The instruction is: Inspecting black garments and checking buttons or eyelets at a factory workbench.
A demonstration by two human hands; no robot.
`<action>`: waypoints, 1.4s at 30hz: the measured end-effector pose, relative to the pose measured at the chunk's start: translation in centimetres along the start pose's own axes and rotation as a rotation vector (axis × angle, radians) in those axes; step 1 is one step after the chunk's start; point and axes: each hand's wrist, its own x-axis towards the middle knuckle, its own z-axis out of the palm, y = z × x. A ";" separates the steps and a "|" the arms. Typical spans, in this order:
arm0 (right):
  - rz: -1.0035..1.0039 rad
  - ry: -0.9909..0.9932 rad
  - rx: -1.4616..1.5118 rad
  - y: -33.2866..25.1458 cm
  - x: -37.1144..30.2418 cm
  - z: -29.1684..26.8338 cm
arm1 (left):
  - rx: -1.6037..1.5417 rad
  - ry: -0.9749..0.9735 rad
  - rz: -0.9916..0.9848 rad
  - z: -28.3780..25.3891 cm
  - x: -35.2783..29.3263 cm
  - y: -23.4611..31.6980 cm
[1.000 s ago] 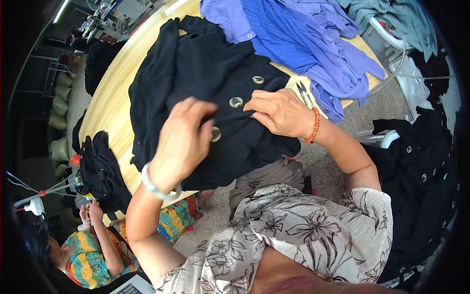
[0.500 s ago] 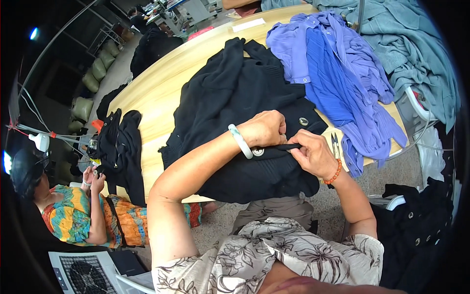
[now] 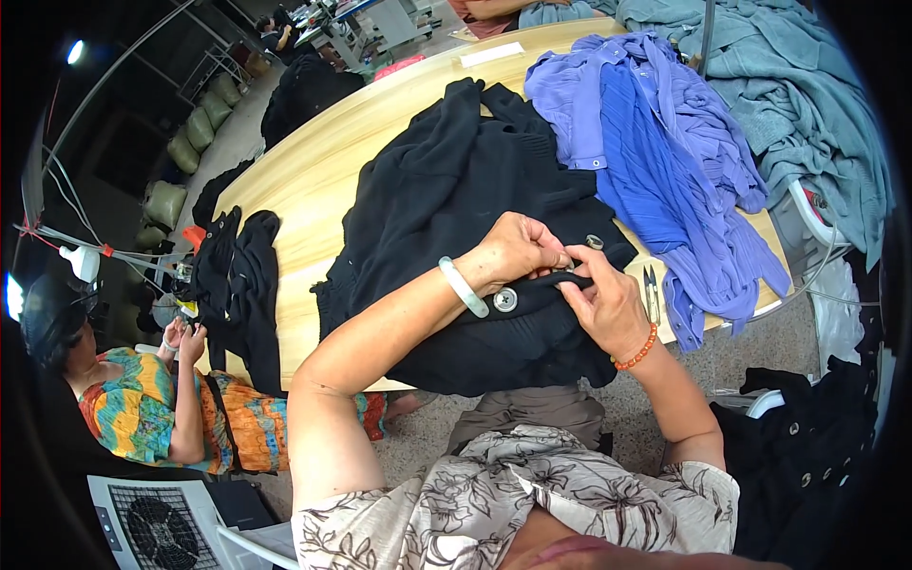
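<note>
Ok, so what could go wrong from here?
The pointed thread snips lie close to the right hand and might prick it or nick the purple garment beside them. That garment hangs past the edge of the wood-grain table, so it could slide off. The orange bead bracelet might snag the black knit garment.

I'm standing in a workshop for clothes. The left hand (image 3: 513, 255) and right hand (image 3: 611, 302) pinch a black sweater (image 3: 442, 199) on a big wooden table (image 3: 309, 176). Near that pinch, on its right, lie little scissors (image 3: 651, 294). Past them I see heaps of purple clothes (image 3: 703, 142) and grey-green clothes (image 3: 807, 123). Well left of the pinch, another person (image 3: 133, 404) sits by the table. Far past it, fat sacks (image 3: 183, 152) make a row.
</note>
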 end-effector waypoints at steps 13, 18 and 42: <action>0.072 -0.239 0.106 0.5 0.7 -1.4 | 0.821 0.020 0.395 0.7 -3.9 0.1; 0.123 -0.312 0.338 1.8 0.6 -1.9 | 0.676 0.034 0.343 1.0 -3.4 0.0; -0.085 -0.195 -0.146 4.6 0.3 -3.6 | 0.951 0.077 0.360 0.7 -2.3 0.7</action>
